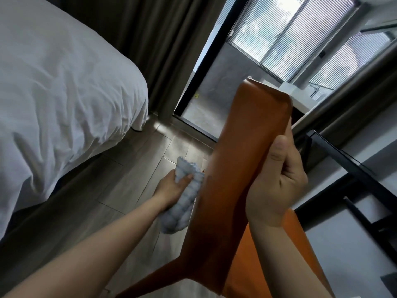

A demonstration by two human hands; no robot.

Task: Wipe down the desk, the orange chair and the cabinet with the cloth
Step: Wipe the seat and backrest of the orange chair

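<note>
Left grip (171,187) curled round the cloth (182,211), pressing it against the orange chair (247,136) back; right grip (277,181) clasps its edge

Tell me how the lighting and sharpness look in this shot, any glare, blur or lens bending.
Head view: daylight through the window blows out near the top edge; the back of the orange chair facing the camera is shaded, darkest low down; the cloth in the left hand looks slightly soft, the right hand sharper; the wide lens tilts the curtains and door frame.
</note>
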